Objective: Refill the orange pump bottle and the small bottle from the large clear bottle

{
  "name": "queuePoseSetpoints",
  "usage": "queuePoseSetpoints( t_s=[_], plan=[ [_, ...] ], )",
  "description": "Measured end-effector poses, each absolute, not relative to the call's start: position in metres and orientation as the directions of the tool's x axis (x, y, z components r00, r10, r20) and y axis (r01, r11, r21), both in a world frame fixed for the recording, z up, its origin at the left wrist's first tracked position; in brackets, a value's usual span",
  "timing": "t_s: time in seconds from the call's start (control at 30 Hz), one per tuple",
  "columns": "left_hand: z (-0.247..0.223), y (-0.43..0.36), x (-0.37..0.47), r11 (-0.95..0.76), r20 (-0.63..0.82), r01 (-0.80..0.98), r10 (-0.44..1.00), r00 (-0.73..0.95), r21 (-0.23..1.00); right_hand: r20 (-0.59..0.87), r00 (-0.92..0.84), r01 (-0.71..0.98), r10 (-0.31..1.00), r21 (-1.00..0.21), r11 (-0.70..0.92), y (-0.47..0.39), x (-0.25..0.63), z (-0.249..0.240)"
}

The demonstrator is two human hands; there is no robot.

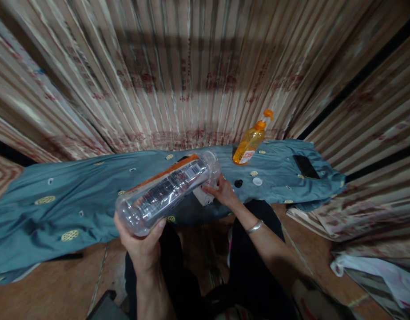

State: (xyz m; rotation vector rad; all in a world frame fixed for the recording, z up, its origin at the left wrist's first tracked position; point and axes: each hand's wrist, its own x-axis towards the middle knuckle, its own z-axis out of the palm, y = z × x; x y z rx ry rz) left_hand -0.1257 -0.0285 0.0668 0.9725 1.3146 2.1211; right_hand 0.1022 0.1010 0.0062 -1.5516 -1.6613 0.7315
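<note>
My left hand [138, 240] is wrapped around the base of a large clear plastic bottle [171, 186] with an orange-and-black label. The bottle lies tilted in the air, its neck end to the right and higher. At that end my right hand [223, 191] has its fingers closed on a small clear container [214, 174] just below the bottle's mouth. How the two touch is hard to make out. A white object [203, 195], possibly a folded tissue or small box, shows under the right fingers.
On a bench with a teal patterned cloth [88, 186] stands an orange pump bottle [248, 146]. A black cap [238, 183] and a white lid [257, 181] lie nearer to me, with a dark phone [305, 166] farther right. A striped curtain [191, 80] hangs behind.
</note>
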Motion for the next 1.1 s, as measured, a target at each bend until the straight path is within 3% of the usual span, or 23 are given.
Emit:
queuePoseSetpoints(
  t_s=[1.1],
  plan=[
    [0.0586,-0.0273,-0.1286,-0.427,0.350,0.037,0.687,-0.637,0.904,0.139,0.017,0.576,0.990,-0.811,0.105,0.1019,0.1019,0.0036]
  ],
)
